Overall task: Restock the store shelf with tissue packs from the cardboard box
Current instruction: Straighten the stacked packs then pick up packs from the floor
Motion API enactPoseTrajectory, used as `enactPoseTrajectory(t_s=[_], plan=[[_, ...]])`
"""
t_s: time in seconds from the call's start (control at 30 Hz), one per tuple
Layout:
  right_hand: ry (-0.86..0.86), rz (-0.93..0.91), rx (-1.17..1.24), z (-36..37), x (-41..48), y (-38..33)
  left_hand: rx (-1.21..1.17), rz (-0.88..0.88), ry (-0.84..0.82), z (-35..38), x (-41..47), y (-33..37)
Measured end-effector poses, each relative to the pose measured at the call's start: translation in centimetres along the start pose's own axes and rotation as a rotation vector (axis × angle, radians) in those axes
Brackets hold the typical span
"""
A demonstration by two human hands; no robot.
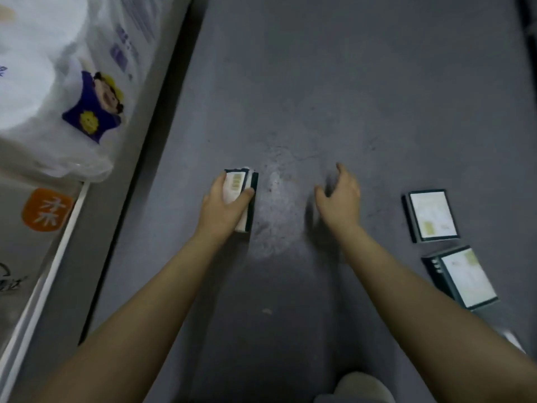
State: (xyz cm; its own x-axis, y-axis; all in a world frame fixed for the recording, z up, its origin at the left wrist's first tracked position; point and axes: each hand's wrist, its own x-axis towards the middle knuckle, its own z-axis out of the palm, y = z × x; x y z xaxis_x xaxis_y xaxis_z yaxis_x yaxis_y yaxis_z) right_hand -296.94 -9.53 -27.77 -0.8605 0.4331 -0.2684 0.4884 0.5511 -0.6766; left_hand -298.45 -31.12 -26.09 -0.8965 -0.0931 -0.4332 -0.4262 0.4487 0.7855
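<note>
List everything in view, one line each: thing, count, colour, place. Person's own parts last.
held tissue pack: one, white with dark green edge, in the left hand
loose tissue packs: two, white faces, dark green edges, flat on the floor at right
wrapped bulk pack: one, white with purple cartoon, on the shelf at left
shelf: one, grey with white rail, left edge
floor: one, dark grey, scuffed at centre
left hand: one, grips the held pack
right hand: one, holds nothing, over the floor
</note>
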Motion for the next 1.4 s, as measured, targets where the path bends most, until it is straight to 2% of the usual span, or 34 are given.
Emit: enactPoseTrajectory(t_s=[0.2, 0.3, 0.43, 0.63, 0.83, 1.0, 1.07, 1.13, 1.2, 1.33, 1.4], plan=[[0.107, 0.294, -0.342, -5.8, 2.3, 5.2, -0.338, -0.060, -0.072, 3.1, -0.6, 0.6], [0.177, 0.399, -0.388, -7.7, 2.7, 7.4, -0.530, -0.206, -0.102, 3.3, -0.3, 1.1], [0.164, 0.554, -0.374, -8.8, 3.0, 9.6, -0.784, -0.373, -0.230, 3.3, -0.3, 1.3], [0.194, 0.475, -0.415, -9.0, 2.9, 10.6, -0.916, -0.450, -0.393, 3.5, -0.3, 0.8], [0.121, 0.361, -0.529, -8.1, 2.5, 9.9, -0.939, -0.478, -0.441, 3.3, -0.2, 0.5], [0.172, 0.463, -0.549, -7.8, 2.3, 8.7, -0.933, -0.480, -0.476, 2.7, -0.4, 0.1], [0.221, 0.396, -0.422, -7.4, 2.5, 8.1, -0.936, -0.484, -0.475, 2.4, -0.4, 0.0], [0.175, 0.243, -0.138, -6.5, 2.6, 6.9, -0.942, -0.477, -0.470, 2.1, -0.3, -0.2], [0.012, 0.213, 0.220, -5.2, 2.3, 4.8, -0.946, -0.465, -0.472, 1.8, -0.2, -0.4], [-0.411, 0.411, 0.887, -3.4, 0.7, 0.8, -0.946, -0.489, -0.505, 1.2, -0.1, -1.0], [-0.545, 0.466, 1.102, -3.2, 0.2, 0.2, -0.941, -0.496, -0.524, 1.2, -0.3, -1.2]])
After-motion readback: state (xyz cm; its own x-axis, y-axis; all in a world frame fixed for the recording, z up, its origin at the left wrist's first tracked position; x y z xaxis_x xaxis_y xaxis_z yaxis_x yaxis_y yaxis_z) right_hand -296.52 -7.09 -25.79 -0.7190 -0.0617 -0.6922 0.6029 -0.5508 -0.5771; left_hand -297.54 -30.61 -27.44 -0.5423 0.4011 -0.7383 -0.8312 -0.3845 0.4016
